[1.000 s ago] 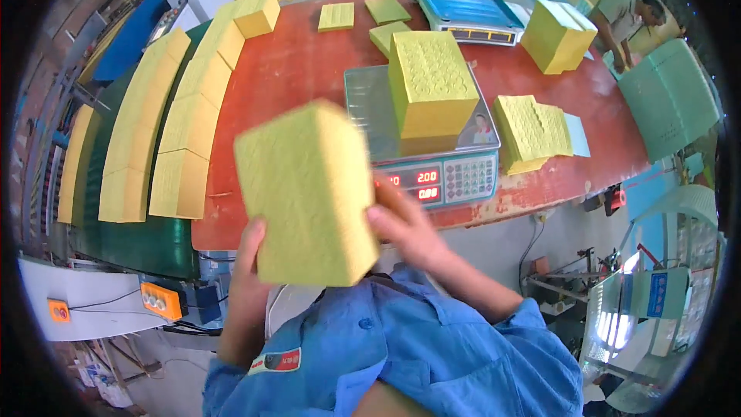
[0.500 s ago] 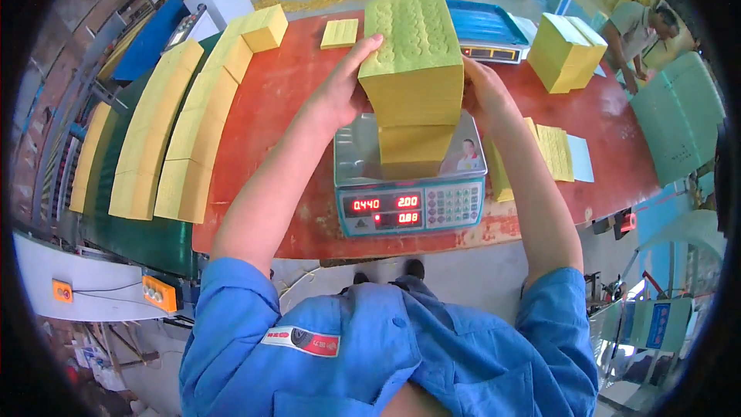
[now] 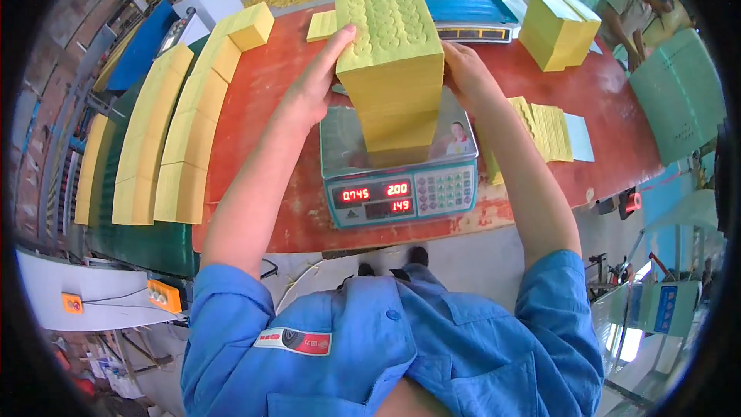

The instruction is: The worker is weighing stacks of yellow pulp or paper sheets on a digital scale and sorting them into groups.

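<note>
Betw. both hands: tall yellow stack (image 3: 390, 69), upright, embossed top, over pan of digital scale (image 3: 401, 201). L hand (image 3: 316, 81) flat to stack's L side, thumb up on top edge; R hand (image 3: 467, 73) against R side, fingertips hidden behind. Hands apart, stack clasped betw. them. Lower part of stack narrows to view; can't tell if one block or two. Scale front just below hands, body side, red digits lit. R of R forearm: embossed yellow sheets (image 3: 549, 131), pale-blue sheet (image 3: 577, 137) beside. Just beyond L hand: small yellow pile (image 3: 321, 25). Beyond R hand: 2nd scale w/ blue tray (image 3: 467, 4). Well L of L hand: rows of yellow blocks (image 3: 193, 120) on green surface (image 3: 166, 251). Far R: another yellow stack (image 3: 559, 35), then co-worker (image 3: 627, 11), bent fwd.
</note>
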The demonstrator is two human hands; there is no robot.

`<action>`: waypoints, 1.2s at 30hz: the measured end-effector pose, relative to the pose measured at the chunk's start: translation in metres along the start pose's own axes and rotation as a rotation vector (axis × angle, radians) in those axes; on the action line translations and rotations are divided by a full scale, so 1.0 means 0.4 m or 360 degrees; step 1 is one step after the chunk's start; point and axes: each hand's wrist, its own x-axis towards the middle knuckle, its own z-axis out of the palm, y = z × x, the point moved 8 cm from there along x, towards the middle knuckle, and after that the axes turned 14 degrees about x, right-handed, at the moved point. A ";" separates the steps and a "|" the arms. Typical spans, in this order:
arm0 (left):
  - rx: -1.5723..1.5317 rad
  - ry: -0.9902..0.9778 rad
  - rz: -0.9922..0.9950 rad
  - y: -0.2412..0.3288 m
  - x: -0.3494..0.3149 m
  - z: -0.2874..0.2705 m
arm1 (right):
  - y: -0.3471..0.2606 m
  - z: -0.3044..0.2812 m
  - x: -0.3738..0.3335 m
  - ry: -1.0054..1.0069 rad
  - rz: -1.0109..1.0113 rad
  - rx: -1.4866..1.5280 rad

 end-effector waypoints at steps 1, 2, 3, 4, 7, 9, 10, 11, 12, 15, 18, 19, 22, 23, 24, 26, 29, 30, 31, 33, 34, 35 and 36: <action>0.0013 0.0028 0.0012 -0.001 -0.002 -0.005 | -0.001 0.003 -0.002 0.0030 -0.0032 -0.0033; 0.0014 0.0026 0.0009 0.004 -0.002 0.003 | -0.005 -0.002 -0.002 0.0064 -0.0067 -0.0070; 0.0012 0.0020 0.0029 0.016 -0.005 0.013 | 0.004 -0.016 0.004 0.0066 -0.0065 -0.0067; 0.0010 0.0013 0.0049 0.023 -0.005 0.021 | 0.016 -0.043 0.017 0.0101 -0.0083 -0.0008; 0.0035 0.0096 0.0059 0.012 0.000 0.007 | 0.025 -0.047 0.021 0.0131 -0.0104 0.0033; 0.0060 0.0119 0.0062 0.005 0.005 0.003 | 0.028 -0.046 0.022 0.0149 -0.0124 0.0009; 0.0085 0.0147 0.0072 0.003 0.008 -0.001 | 0.032 -0.045 0.025 0.0186 -0.0160 -0.0019; 0.0085 0.0143 0.0073 0.001 0.011 0.001 | 0.031 -0.047 0.026 0.0220 -0.0199 -0.0048; 0.0035 0.0180 0.0080 -0.004 0.013 -0.002 | 0.042 -0.058 0.028 0.0224 -0.0202 -0.0049; -0.0022 0.0260 0.0128 -0.027 0.018 -0.005 | 0.010 -0.040 -0.004 0.0009 -0.0777 -0.0559; -0.0064 0.0383 0.0199 -0.087 -0.004 0.010 | 0.033 -0.041 -0.042 -0.0008 -0.0859 -0.0396; -0.0100 0.0472 0.0225 -0.114 -0.005 0.006 | 0.070 -0.068 -0.037 0.0208 -0.0621 -0.0193; -0.0316 0.0428 0.0292 -0.199 0.030 0.047 | 0.164 -0.067 -0.019 0.0358 -0.0184 0.0195; -0.0655 0.0370 0.0272 -0.187 0.023 0.084 | 0.176 -0.073 -0.012 0.0293 -0.0268 0.0255; -0.0657 0.0377 0.0266 -0.170 0.021 0.096 | 0.171 -0.063 -0.005 0.0209 -0.0356 0.0314; -0.0749 0.0400 0.0284 -0.153 0.019 0.100 | 0.175 -0.063 0.006 0.0191 -0.0244 0.0347; -0.0777 0.0412 0.0377 -0.148 0.024 0.096 | 0.169 -0.047 0.008 0.0189 -0.0164 0.0360; -0.0779 0.0405 0.0369 -0.144 0.016 0.098 | 0.160 -0.050 0.003 0.0209 -0.0201 0.0336; -0.0785 0.0343 0.0337 -0.141 0.010 0.106 | 0.160 -0.069 -0.007 0.0279 -0.0228 0.0283; -0.0797 0.0294 0.0307 -0.146 -0.016 0.097 | 0.152 -0.046 -0.061 0.0262 -0.0231 0.0290; -0.0664 0.0332 0.0424 -0.147 -0.041 0.077 | 0.152 -0.033 -0.095 0.0246 -0.0237 0.0298; -0.0532 0.0365 0.0541 -0.148 -0.073 0.060 | 0.159 -0.030 -0.134 0.0256 -0.0236 0.0292; -0.0542 0.0346 0.0527 -0.168 -0.101 0.053 | 0.158 -0.035 -0.182 0.0244 -0.0342 0.0207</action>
